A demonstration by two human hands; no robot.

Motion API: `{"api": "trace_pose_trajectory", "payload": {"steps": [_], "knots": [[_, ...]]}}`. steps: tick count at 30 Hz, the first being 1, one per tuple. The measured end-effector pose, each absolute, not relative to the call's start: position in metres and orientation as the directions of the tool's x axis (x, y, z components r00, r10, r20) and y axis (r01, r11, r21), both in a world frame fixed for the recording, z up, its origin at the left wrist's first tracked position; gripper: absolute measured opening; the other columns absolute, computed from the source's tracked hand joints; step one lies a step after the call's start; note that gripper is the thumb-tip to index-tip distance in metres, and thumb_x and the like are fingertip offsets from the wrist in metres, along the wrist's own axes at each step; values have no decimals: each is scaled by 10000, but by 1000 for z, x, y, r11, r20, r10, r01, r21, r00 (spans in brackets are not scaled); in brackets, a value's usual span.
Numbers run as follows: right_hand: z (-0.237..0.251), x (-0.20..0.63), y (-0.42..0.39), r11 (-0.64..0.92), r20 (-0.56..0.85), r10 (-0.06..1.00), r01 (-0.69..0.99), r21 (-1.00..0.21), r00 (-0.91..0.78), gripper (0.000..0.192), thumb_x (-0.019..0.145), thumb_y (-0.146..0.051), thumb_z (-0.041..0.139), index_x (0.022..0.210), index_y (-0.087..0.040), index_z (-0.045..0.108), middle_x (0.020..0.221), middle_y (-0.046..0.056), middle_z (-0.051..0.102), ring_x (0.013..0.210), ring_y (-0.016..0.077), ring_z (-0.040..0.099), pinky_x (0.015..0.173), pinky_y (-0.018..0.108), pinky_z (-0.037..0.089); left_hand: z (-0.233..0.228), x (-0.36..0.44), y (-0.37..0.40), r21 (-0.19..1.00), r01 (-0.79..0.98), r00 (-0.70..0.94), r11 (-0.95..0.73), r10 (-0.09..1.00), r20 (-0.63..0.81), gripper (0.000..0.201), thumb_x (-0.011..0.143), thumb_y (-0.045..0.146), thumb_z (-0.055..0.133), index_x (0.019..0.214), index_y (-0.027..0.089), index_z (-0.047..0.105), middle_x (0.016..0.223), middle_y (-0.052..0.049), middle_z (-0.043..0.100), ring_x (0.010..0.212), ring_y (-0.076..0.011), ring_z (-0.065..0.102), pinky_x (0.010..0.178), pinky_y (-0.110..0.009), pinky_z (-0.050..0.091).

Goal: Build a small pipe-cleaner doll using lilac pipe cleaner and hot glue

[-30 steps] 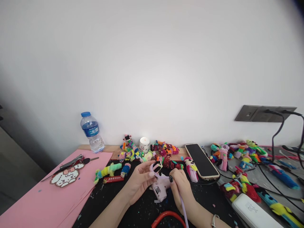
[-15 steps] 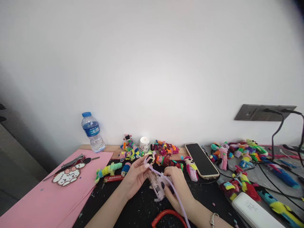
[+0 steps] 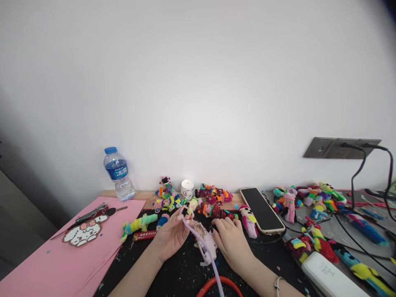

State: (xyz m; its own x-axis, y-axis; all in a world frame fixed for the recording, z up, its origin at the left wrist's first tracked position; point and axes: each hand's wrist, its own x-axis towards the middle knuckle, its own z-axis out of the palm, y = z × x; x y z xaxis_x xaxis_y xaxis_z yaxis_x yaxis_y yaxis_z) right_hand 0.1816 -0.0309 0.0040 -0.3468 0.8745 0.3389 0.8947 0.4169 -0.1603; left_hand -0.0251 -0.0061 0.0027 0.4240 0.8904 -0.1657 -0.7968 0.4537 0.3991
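My left hand (image 3: 173, 235) is closed, its thumb and fingertips pinching a small pipe-cleaner figure (image 3: 187, 210) with dark and pale parts. A long lavender pipe cleaner (image 3: 204, 243) runs from that pinch down toward me. Under it, on the black mat (image 3: 173, 272), lies a pale pinkish-white device (image 3: 210, 247) with a brown-stained far end; its kind is unclear. Just right of the device is my right hand (image 3: 232, 239), fingers bent and slightly apart, with nothing visible in them. Red curved handles (image 3: 221, 280) show at the bottom edge.
Several pipe-cleaner dolls (image 3: 216, 210) and a white cup (image 3: 187, 189) line the back. A phone (image 3: 262, 210) lies right, near cables and a white power bank (image 3: 332, 276). At left are a water bottle (image 3: 119, 175), pink paper (image 3: 40, 264) and scissors-like tools (image 3: 89, 214).
My right hand has come off the pale device and moved slightly right. My left hand has shifted a little left with the figure, and the lavender pipe cleaner has swung left across the device.
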Motion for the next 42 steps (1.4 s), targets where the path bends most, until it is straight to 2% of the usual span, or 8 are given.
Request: {"api": "trace_pose_trajectory", "payload": {"steps": [6, 13, 17, 20, 23, 26, 31, 42], "knots": [[-1, 185, -26, 316, 418, 873, 944, -92, -251, 293, 880, -151, 480, 1157, -174, 571, 845, 61, 678, 807, 250, 574, 698, 358, 298, 4, -22, -8, 457, -773, 422, 440, 894, -148, 174, 629, 110, 768, 727, 140, 627, 723, -31, 674, 625, -99, 649, 550, -153, 549], [-2, 189, -23, 270, 504, 839, 961, -56, -206, 299, 868, -189, 494, 1158, -177, 568, 840, 74, 655, 814, 274, 552, 725, 390, 311, 11, -16, -11, 559, -720, 356, 412, 910, -213, 334, 639, 72, 748, 948, 160, 658, 724, -14, 668, 524, -57, 589, 510, -156, 532], [6, 188, -31, 484, 569, 760, 857, -176, -313, 289, 844, -182, 508, 1131, -196, 538, 1011, 83, 607, 938, 269, 507, 800, 399, 323, 11, -9, -11, 647, -666, 328, 370, 925, -191, 386, 587, 84, 793, 946, 168, 677, 689, 5, 653, 524, -56, 578, 509, -151, 515], [10, 186, -41, 704, 616, 636, 677, -216, -465, 246, 825, -259, 564, 1054, -174, 526, 982, 83, 586, 905, 252, 499, 799, 391, 333, 10, -4, -13, 711, -617, 326, 339, 932, -161, 379, 595, 104, 796, 951, 165, 682, 749, -5, 661, 568, -66, 587, 532, -162, 509], [10, 184, -46, 779, 646, 574, 577, -244, -503, 208, 824, -310, 568, 961, -167, 503, 910, 68, 570, 832, 230, 491, 756, 378, 338, 9, 1, -17, 759, -566, 357, 321, 926, -126, 349, 588, 106, 802, 912, 159, 685, 809, -21, 668, 636, -90, 604, 559, -180, 506], [8, 184, -46, 791, 678, 559, 552, -264, -477, 66, 864, -237, 461, 841, -179, 482, 807, 41, 548, 745, 200, 468, 688, 348, 326, 10, 4, -21, 788, -520, 418, 330, 903, -102, 332, 570, 100, 809, 870, 160, 680, 813, -20, 669, 655, -105, 610, 562, -198, 505], [6, 183, -46, 788, 644, 571, 560, -256, -510, 193, 871, -96, 340, 875, -176, 516, 778, 40, 538, 707, 182, 447, 657, 329, 317, 10, 6, -23, 801, -489, 453, 346, 885, -106, 338, 565, 89, 809, 861, 163, 663, 778, -2, 668, 625, -96, 609, 571, -207, 507], [7, 183, -49, 759, 605, 641, 509, -407, -472, 232, 879, -90, 312, 973, -195, 496, 849, 55, 559, 738, 196, 479, 664, 324, 368, 14, 9, -25, 804, -486, 447, 342, 888, -107, 321, 575, 93, 799, 822, 164, 607, 851, 10, 645, 623, -90, 613, 581, -207, 503]]}}
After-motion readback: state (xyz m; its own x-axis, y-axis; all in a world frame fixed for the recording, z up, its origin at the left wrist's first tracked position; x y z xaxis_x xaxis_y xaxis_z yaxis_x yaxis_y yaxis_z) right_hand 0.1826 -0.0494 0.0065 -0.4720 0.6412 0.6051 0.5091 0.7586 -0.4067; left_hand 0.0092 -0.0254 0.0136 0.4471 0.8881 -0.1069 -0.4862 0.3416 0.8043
